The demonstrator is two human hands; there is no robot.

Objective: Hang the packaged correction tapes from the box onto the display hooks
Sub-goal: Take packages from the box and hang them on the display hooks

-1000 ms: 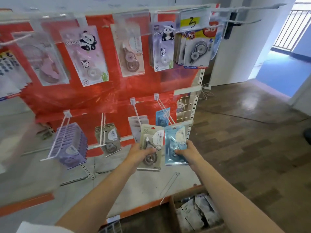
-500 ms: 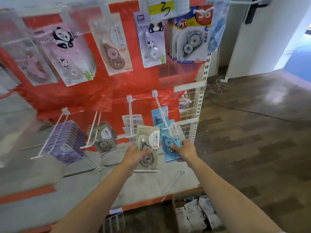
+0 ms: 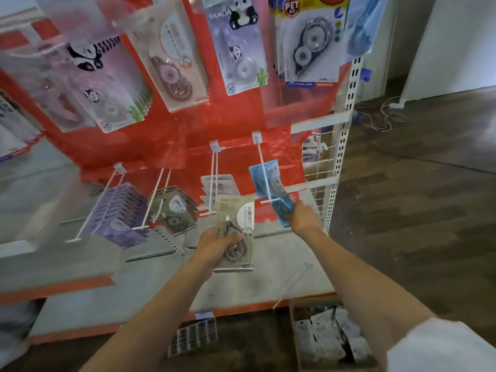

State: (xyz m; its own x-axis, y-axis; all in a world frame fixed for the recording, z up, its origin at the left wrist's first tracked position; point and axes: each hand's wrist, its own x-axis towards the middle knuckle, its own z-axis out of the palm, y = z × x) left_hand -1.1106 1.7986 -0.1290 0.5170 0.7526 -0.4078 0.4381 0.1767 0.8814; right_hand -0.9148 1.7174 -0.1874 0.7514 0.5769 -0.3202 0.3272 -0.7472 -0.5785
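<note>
My left hand (image 3: 214, 244) grips a beige packaged correction tape (image 3: 236, 232) upright, just below and in front of the middle white hook (image 3: 213, 181). My right hand (image 3: 303, 218) pinches the lower end of a blue packaged correction tape (image 3: 281, 208) that hangs on the right white hook (image 3: 264, 173), behind which another blue pack (image 3: 265, 178) hangs. The cardboard box (image 3: 294, 331) with several more packs sits on the floor at the bottom right.
Purple packs (image 3: 118, 210) and brown packs (image 3: 174, 208) hang on the lower-left hooks. An upper row holds panda packs (image 3: 239, 44) and other tapes against the red backing. A loose clear hook (image 3: 292, 283) lies on the grey shelf (image 3: 134, 277). Wooden floor stretches right.
My right hand has pushed the blue pack up and back along the right hook. My left hand stays with the beige pack. The camera has tilted down and moved closer.
</note>
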